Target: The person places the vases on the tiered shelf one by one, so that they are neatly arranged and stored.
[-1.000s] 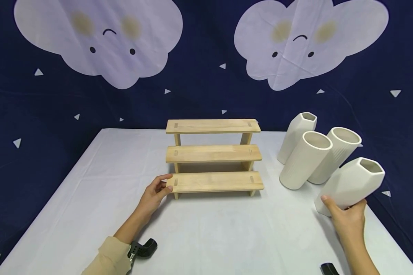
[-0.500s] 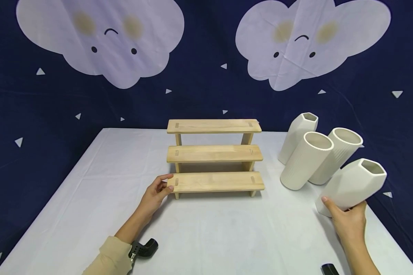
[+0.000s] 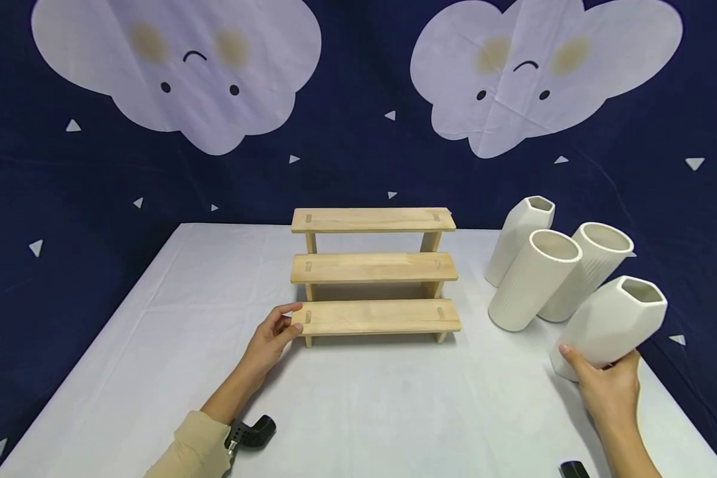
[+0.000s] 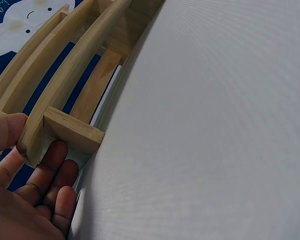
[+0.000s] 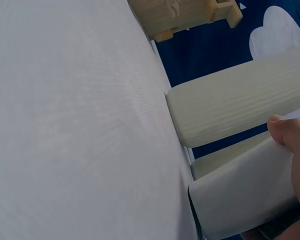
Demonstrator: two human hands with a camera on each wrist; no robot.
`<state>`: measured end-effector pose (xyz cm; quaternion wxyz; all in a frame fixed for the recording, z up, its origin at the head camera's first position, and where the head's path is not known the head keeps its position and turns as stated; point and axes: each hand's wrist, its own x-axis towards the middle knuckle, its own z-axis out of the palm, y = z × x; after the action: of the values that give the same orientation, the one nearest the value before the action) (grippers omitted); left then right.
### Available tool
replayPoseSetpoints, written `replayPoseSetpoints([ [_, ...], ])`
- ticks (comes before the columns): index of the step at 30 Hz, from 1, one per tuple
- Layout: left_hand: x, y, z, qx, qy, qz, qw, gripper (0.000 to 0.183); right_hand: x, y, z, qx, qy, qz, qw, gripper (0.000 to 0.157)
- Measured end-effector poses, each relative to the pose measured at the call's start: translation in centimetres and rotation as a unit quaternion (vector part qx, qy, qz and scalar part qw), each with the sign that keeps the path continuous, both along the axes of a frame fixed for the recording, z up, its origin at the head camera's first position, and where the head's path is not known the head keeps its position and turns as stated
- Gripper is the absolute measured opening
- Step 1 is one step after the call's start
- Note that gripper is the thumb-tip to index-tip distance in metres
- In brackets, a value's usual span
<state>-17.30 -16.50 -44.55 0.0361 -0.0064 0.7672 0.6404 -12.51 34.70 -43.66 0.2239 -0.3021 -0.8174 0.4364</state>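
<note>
My left hand (image 3: 269, 344) pinches the left end of the lowest step of a three-tier wooden display stand (image 3: 375, 317), thumb over the top and fingers under the board. The left wrist view shows those fingers (image 4: 56, 152) beside the stand's short leg. At the right, my right hand (image 3: 611, 392) grips the lower part of a white faceted vase (image 3: 609, 325) with an angular mouth. In the right wrist view the thumb lies along the side of this vase (image 5: 245, 187), and a dark gap shows under its base edge.
Behind the held vase stand two ribbed white round vases (image 3: 534, 282) (image 3: 591, 269) and another faceted white vase (image 3: 518, 239). A white cloth covers the table (image 3: 370, 405). A navy curtain (image 3: 358, 133) with clouds hangs behind it.
The top of the held vase has shifted slightly left relative to the other vases. Both hands keep their holds, and the stand stays in place. The head view has drifted a little.
</note>
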Motion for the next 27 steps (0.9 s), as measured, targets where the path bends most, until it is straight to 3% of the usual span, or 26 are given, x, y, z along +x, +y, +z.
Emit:
replayPoseSetpoints([
  [13, -0.1, 0.0, -0.1, 0.004, -0.002, 0.0, 1.0, 0.042, 0.5, -0.8, 0.7, 0.002, 0.019, 0.002, 1.0, 0.077],
  [27, -0.1, 0.0, 0.0, 0.004, -0.004, -0.004, 1.0, 0.043, 0.8, -3.2, 2.1, 0.0, 0.056, 0.044, 0.997, 0.064],
])
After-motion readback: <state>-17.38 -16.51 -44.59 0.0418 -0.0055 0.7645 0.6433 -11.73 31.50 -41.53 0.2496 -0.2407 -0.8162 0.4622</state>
